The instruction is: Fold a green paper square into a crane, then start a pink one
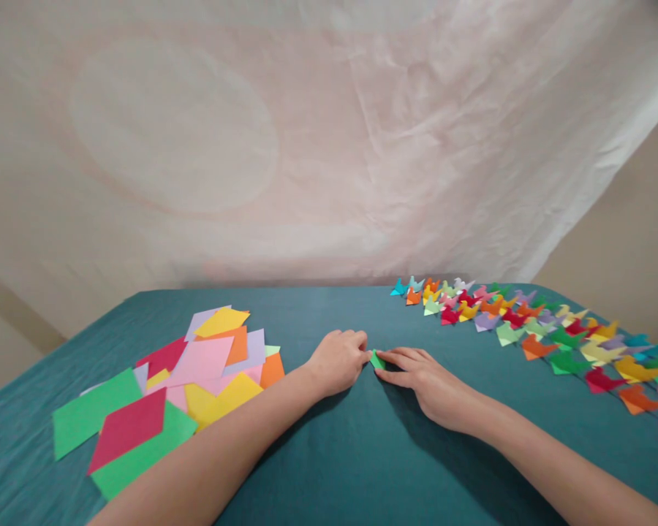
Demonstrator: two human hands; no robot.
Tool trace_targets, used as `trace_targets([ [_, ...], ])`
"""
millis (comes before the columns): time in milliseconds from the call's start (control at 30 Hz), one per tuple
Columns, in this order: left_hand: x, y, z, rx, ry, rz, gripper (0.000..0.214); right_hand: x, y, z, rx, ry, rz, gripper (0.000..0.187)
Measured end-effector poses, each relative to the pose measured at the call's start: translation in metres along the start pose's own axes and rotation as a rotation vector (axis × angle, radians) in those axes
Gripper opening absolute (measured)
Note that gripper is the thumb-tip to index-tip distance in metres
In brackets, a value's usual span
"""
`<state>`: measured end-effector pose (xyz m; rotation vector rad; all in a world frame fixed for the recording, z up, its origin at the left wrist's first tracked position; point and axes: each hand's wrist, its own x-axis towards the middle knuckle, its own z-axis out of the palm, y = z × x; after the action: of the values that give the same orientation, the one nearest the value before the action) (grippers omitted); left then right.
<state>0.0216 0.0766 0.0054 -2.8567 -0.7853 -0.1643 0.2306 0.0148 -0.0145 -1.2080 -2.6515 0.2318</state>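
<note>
A small folded piece of green paper [378, 360] is held between my two hands at the middle of the table. My left hand [340, 359] is closed, its thumb and fingertips pinching the paper's left corner. From the right, my right hand [422, 380] grips the same piece, with the thumb below and the fingers above. Part of the paper is covered by my fingertips, so its full shape is hard to make out.
Loose coloured paper sheets [202, 361] lie in an overlapping pile on the left, partly behind my left forearm. Rows of small folded paper birds [537, 347] stand along the right. A teal cloth [329, 453] covers the table; a pale sheet [318, 146] hangs behind it.
</note>
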Motion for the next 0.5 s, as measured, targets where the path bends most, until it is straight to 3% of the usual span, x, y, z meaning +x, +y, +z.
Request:
trace_targets([
  [500, -0.0008, 0.0009, 0.0042, 0.015, 0.024, 0.014, 0.023, -0.0046, 0.0055, 0.0006, 0.063, 0.025, -0.033, 0.063],
])
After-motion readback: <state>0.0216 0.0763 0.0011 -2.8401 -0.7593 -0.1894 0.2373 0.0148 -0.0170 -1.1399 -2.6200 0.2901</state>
